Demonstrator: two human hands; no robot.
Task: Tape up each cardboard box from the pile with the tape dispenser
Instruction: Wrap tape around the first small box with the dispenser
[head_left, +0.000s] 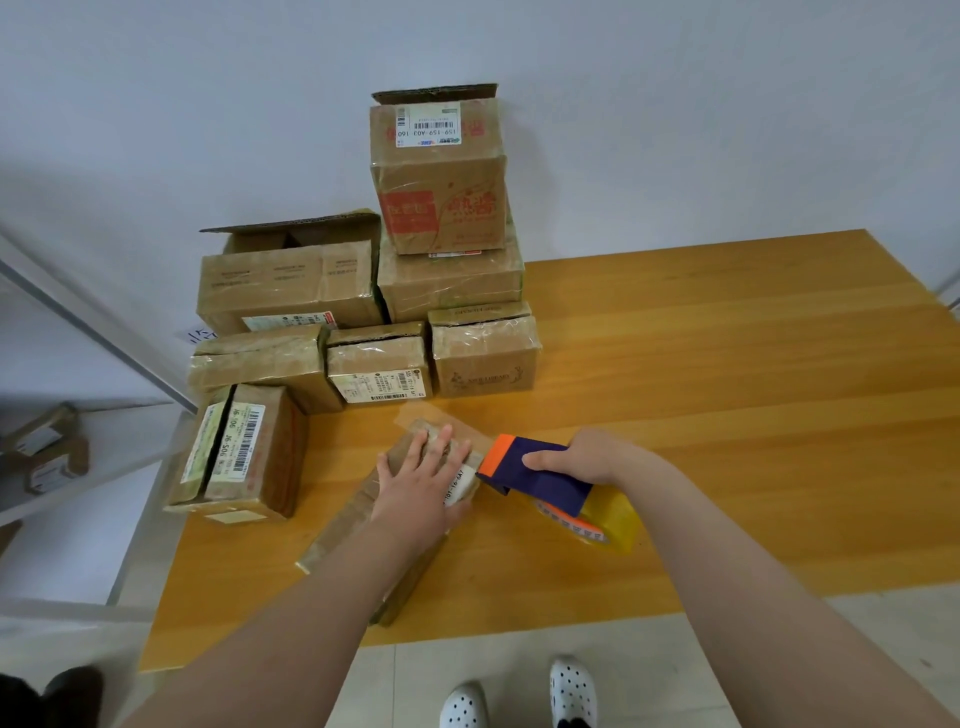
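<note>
Near the counter's (727, 415) front edge, one cardboard box (353, 525) lies flat.
Left hand (421, 478) presses it, fingers spread; right hand (576, 460) grips the tape dispenser (540, 475), seemingly touching the box's right end.

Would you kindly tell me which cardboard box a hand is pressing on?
The long flat box lying alone nearest the table's front edge: the left hand presses flat on it, whereas the other boxes sit stacked at the back, untouched.
</note>
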